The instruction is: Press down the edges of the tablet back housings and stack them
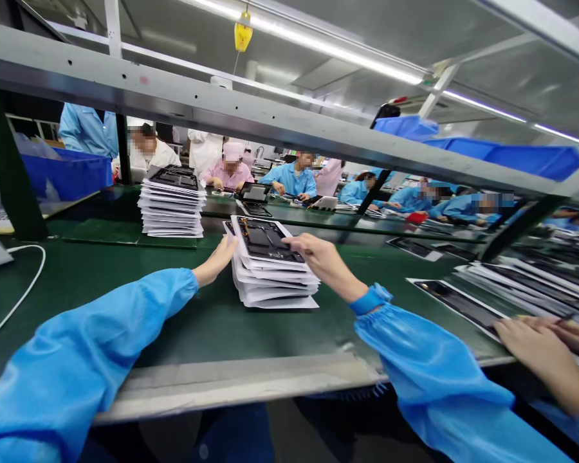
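In front of me stands a stack of white sheets (276, 283) with a black panel on top, which looks like a tablet housing (265, 239) with small parts inside. My right hand (324, 258) pinches the right edge of this housing, thumb and fingers together. At the stack's left side, my left hand (218, 258) lies with fingers stretched out, the tips touching the upper left edge. Part of another dark panel shows just behind those fingertips. Further back on the left is a taller stack of sheets and black panels (172, 202).
A co-worker's hands (543, 344) work at a long dark panel (458, 302) on the right, beside more stacked panels (535, 283). A metal shelf beam (212, 106) crosses above the green table (193, 334). A white cable (31, 289) lies left; blue bins (60, 172) stand behind.
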Available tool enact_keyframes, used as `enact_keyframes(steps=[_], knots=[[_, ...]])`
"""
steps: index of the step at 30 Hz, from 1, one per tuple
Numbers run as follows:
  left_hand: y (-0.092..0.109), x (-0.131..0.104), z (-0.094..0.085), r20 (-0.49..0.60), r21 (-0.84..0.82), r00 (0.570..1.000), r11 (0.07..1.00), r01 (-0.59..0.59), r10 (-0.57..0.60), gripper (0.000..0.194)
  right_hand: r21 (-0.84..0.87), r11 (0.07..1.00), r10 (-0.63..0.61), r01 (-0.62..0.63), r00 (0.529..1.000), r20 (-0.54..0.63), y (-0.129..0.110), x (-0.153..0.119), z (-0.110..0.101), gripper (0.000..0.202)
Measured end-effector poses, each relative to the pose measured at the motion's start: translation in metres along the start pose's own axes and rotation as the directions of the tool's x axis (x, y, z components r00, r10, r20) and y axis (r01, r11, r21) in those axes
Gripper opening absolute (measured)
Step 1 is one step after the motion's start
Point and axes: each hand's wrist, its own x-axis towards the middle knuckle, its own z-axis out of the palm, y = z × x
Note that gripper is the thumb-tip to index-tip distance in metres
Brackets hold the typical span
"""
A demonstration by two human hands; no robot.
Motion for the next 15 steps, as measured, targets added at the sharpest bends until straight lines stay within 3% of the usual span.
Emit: enact_keyframes(steps=[3, 7, 11, 15], knots=[[0.009, -0.03, -0.02, 0.032, 0.026, 0.998, 0.999, 0.044, -0.045, 0.052, -0.067, 0.982, -0.163, 0.178, 0.968, 0.189, -0.023, 0.023, 0.02, 0.026], [0.019, -0.062, -0.052, 0.059, 0.053, 0.991, 0.992, 0.114, -0.117, 0.064, -0.147, 0.944, -0.233, 0.297, 0.91, 0.343, -0.04, 0.042, 0.039, 0.03], [0.022, -0.077, -0.077, 0.089, 0.031, 0.983, 0.987, 0.16, -0.163, 0.066, -0.193, 0.931, -0.223, 0.311, 0.9, 0.375, -0.051, 0.043, 0.043, 0.032], [0.024, -0.066, -0.079, 0.125, -0.036, 0.979, 0.985, 0.168, -0.162, 0.045, -0.202, 0.95, -0.166, 0.24, 0.931, 0.326, -0.052, 0.044, 0.042, 0.031]])
